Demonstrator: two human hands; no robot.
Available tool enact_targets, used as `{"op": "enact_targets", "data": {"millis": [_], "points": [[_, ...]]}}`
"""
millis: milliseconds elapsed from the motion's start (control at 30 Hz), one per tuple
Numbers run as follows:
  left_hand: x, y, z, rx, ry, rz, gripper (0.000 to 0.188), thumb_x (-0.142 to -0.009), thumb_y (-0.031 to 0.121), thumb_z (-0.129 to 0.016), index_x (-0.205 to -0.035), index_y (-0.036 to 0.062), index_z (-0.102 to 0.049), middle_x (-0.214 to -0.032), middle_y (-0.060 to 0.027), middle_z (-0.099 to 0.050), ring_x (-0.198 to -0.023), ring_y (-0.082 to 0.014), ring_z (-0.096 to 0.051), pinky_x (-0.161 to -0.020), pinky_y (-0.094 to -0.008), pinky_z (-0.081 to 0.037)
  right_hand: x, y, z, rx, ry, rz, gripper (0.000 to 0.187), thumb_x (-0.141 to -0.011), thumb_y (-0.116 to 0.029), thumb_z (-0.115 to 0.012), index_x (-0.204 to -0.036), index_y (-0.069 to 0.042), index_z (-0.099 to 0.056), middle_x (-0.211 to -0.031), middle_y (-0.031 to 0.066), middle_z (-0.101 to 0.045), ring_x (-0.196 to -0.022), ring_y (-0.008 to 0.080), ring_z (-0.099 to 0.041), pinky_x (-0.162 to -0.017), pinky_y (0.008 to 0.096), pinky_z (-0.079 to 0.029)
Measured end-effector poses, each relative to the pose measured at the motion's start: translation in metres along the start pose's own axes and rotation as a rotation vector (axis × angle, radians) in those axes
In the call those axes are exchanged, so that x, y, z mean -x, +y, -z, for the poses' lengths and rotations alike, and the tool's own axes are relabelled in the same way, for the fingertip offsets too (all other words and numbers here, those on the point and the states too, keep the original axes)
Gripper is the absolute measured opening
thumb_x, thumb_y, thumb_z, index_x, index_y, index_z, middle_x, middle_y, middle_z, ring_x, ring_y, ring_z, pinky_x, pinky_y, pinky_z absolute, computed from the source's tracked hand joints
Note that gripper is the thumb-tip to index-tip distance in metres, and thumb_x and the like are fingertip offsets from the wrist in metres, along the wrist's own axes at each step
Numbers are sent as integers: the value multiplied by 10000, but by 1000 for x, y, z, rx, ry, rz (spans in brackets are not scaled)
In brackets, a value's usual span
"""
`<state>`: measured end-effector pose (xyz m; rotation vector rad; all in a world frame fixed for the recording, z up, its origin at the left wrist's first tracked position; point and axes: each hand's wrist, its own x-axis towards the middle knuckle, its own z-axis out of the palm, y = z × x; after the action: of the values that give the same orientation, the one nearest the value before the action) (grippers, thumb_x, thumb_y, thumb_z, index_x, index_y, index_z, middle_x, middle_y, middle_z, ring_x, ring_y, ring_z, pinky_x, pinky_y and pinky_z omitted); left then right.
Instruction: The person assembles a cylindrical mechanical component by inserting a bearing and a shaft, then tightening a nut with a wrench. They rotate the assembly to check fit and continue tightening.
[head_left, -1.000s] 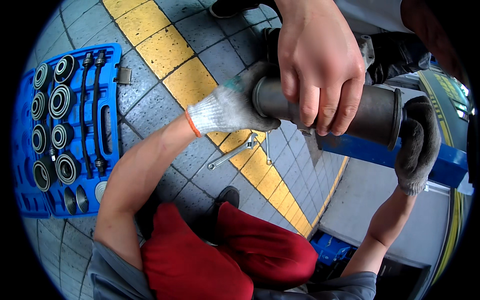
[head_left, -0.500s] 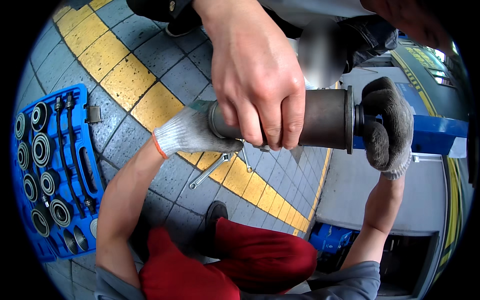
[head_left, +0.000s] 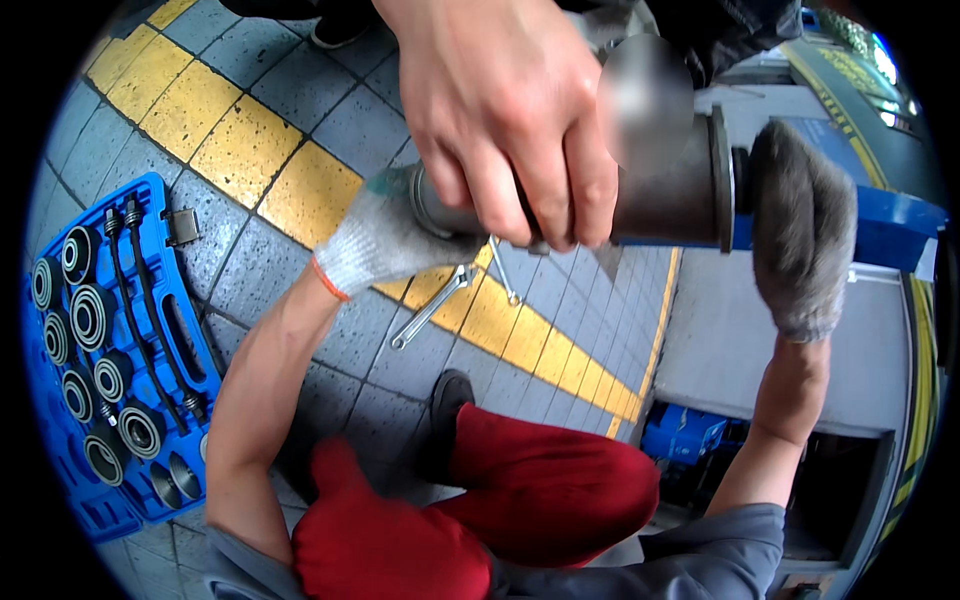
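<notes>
See 1 co-worker's bare hand (head_left: 515, 125) closest, near upper edge, laid over grey metal cylinder (head_left: 665, 200) with fingers bent round its side. Find cylinder held crosswise just right of upper middle, with wide flange (head_left: 722, 180) at right end. Have left gloved hand (head_left: 395, 225) gripping cylinder's left end, with thumb along lower side and other fingers hidden behind. Have right gloved hand (head_left: 803, 230) curled up just past flange, at dark stub (head_left: 741, 180); can't tell whether gripping it. Lower down, note red trousers (head_left: 560, 480) with bent knees, plus 1 dark shoe (head_left: 452, 395). Behind right hand, see blue beam (head_left: 895, 230). On grey tiled floor (head_left: 355, 130), spot 2 wrenches (head_left: 432, 308) near each other, with adjustable 1 lying partly on yellow tile strip (head_left: 240, 150). Far left, log open blue case (head_left: 152, 205) holding ringed metal cups (head_left: 88, 316) and 2 black rods (head_left: 133, 214). Lower right, mark blue boxy unit (head_left: 683, 433) near pale panel (head_left: 770, 340).
</notes>
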<state>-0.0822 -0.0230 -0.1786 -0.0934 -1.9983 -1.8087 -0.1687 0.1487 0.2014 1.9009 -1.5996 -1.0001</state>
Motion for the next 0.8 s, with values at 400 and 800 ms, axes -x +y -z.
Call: {"op": "enact_targets", "data": {"millis": [400,800], "points": [[-13,26,4,-23,-14,-103,455,-745,390,-893,-1042,78,-747,-925,-90,-773,-849,-246,-756,-722,-375,-612,-34,10,15,-401,38,-185,541,-890,-230,-753,-1326,41,-580,-1187,217,-666,-1075,361,-667,-959,464,-528],[-7,27,2,-179,-16,-153,476,-755,342,-896,-1141,134,-711,-1044,-67,-745,-966,-251,-715,-808,-394,-581,-24,-15,8,-263,114,-279,430,-847,-106,-756,-1248,-7,-636,-1209,167,-612,-1099,374,-598,-942,446,-480]]}}
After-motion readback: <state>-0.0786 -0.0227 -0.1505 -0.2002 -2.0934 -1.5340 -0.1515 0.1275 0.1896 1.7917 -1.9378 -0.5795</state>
